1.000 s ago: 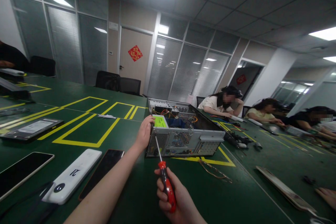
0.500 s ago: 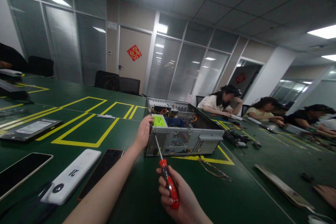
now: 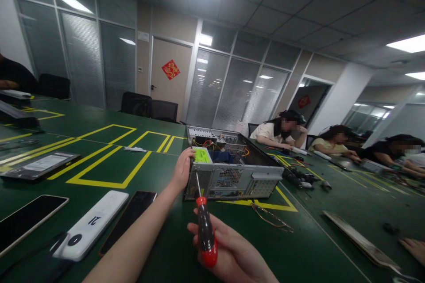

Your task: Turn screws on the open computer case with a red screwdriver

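A computer case (image 3: 247, 181) lies on its side on the green table, top open, wires and parts showing inside. At its near left corner sits a power supply with a yellow-green label (image 3: 202, 155). My left hand (image 3: 182, 169) holds that corner, its fingertips curled over the edge beside the label. In my right hand (image 3: 226, 247) is a red and black screwdriver (image 3: 206, 232), its shaft slanting up to the perforated rear panel. The tip appears to meet the panel's upper left edge; the screw itself is too small to see.
On the left lie a hard drive (image 3: 41, 166), a white device marked 21 (image 3: 93, 225) and two phones, one a dark phone (image 3: 129, 219). Glasses (image 3: 270, 217) rest in front of the case. Cables and dark parts (image 3: 299, 177) lie right. Several people (image 3: 282, 128) sit beyond.
The screwdriver handle has swung a little left and stands more in line with my view. My right hand has shifted left with it. My left hand stays on the case.
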Available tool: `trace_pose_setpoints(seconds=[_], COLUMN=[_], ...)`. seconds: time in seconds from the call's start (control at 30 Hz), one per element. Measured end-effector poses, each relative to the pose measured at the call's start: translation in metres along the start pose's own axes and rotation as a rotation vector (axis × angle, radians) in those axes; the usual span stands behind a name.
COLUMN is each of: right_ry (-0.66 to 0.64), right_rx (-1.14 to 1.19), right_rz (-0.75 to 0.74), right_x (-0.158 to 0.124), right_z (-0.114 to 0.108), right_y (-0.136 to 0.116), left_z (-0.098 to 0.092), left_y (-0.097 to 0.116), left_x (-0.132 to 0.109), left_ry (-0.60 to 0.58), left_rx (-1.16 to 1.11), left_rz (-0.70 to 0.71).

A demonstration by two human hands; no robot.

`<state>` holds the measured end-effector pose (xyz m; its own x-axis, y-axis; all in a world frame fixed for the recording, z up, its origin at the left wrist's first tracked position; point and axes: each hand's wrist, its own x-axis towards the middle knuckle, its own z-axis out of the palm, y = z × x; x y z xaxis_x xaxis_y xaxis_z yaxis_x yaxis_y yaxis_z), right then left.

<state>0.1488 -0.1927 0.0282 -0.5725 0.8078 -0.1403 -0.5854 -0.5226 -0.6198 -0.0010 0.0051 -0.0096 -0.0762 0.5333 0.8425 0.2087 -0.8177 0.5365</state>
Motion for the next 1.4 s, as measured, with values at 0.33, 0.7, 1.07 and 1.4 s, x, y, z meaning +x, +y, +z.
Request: trace_pose_setpoints(seconds=[0.33, 0.7, 1.07, 1.4], right_ry=[0.176, 0.007, 0.089, 0.083], right_rx=[0.245, 0.008, 0.107, 0.001], right_rz=[0.068, 0.008, 0.020, 0.054], right_x=[0.011, -0.015, -0.009, -0.008], right_z=[0.004, 0.019, 0.003, 0.003], right_y=[0.007, -0.014, 0.003, 0.002], left_z=[-0.001, 0.000, 0.000, -0.001], left_y=[0.004, 0.002, 0.002, 0.005], left_x=[0.001, 0.001, 0.001, 0.002], left_ry=[-0.008, -0.007, -0.009, -0.015], left_rx=[0.019, 0.013, 0.020, 0.026], left_rz=[-0.003, -0.008, 0.000, -0.017])
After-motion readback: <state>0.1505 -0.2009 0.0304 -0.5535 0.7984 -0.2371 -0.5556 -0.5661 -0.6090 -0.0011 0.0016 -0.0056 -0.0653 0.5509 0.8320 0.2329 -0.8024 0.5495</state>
